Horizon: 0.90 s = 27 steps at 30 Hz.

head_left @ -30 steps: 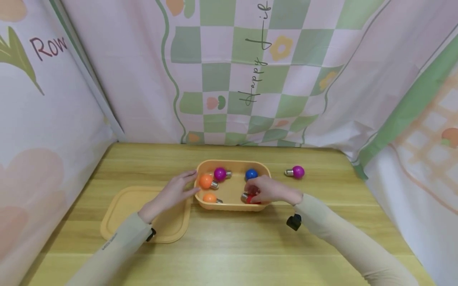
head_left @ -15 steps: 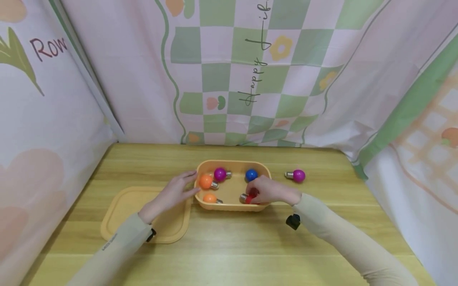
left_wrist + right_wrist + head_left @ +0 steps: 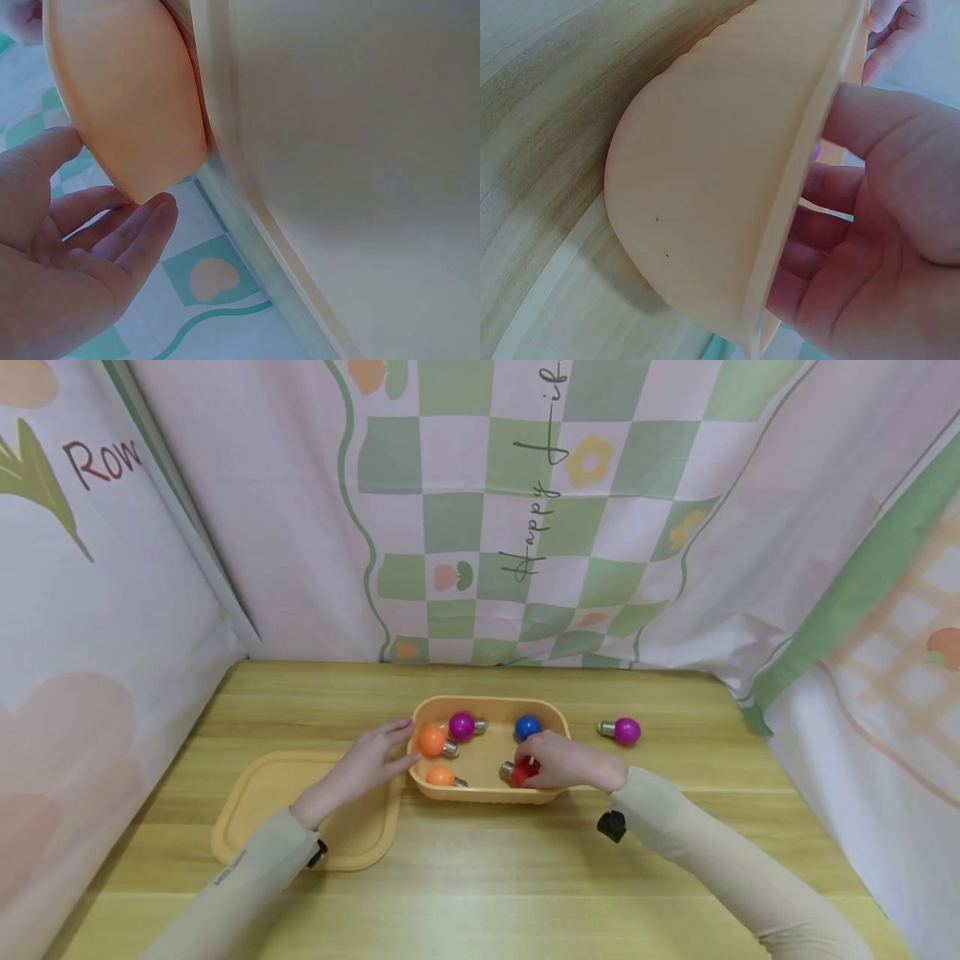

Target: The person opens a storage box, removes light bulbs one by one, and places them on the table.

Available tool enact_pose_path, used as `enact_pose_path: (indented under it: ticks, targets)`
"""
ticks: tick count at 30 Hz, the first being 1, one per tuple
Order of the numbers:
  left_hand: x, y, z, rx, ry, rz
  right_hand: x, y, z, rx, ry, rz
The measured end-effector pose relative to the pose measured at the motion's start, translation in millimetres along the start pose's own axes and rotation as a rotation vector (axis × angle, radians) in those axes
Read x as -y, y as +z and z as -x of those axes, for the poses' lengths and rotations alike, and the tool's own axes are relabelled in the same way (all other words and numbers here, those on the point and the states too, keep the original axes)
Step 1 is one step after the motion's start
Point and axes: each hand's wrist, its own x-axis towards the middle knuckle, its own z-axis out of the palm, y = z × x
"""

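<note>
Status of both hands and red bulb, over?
Right hand holding red bulb inside box. Left hand touching box's left end. Blue bulb close to right hand.

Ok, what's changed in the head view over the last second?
The right hand, gripping the red bulb, has eased it slightly left inside the box; no new grip or release. The purple bulb outside has shifted slightly nearer. The left hand at the box, the blue bulb and the lid stayed put.

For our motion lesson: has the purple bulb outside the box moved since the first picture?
Yes: the purple bulb shifted slightly toward the head view's bottom, relative to the box.
</note>
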Motion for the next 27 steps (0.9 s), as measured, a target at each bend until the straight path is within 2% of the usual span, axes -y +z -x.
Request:
enact_pose_path:
  ticks: [5, 11, 14, 18, 21, 27]
  targets:
    - [0.3, 0.5, -1.1, 0.002, 0.002, -0.006, 0.7, 0.2, -1.1, 0.009, 0.021, 0.006]
    - [0.5, 0.4, -0.6, 0.001, -0.004, 0.001, -1.5, -4.0, 1.8, -0.053, -0.031, -0.037]
    - [0.9, 0.8, -0.8, -0.004, 0.002, 0.001, -3.7, -9.3, 6.9, -0.070, -0.026, -0.064]
    - [1.1, 0.7, -1.0, -0.010, 0.010, -0.005, -5.4, -18.8, 15.6, -0.115, -0.030, -0.069]
    - [0.6, 0.2, -0.7, -0.008, 0.006, 0.000, -7.1, -25.9, 22.6, -0.184, -0.063, -0.057]
    - [0.8, 0.6, 0.0, -0.009, 0.008, 0.001, -14.1, -39.3, 37.1, -0.269, -0.041, -0.068]
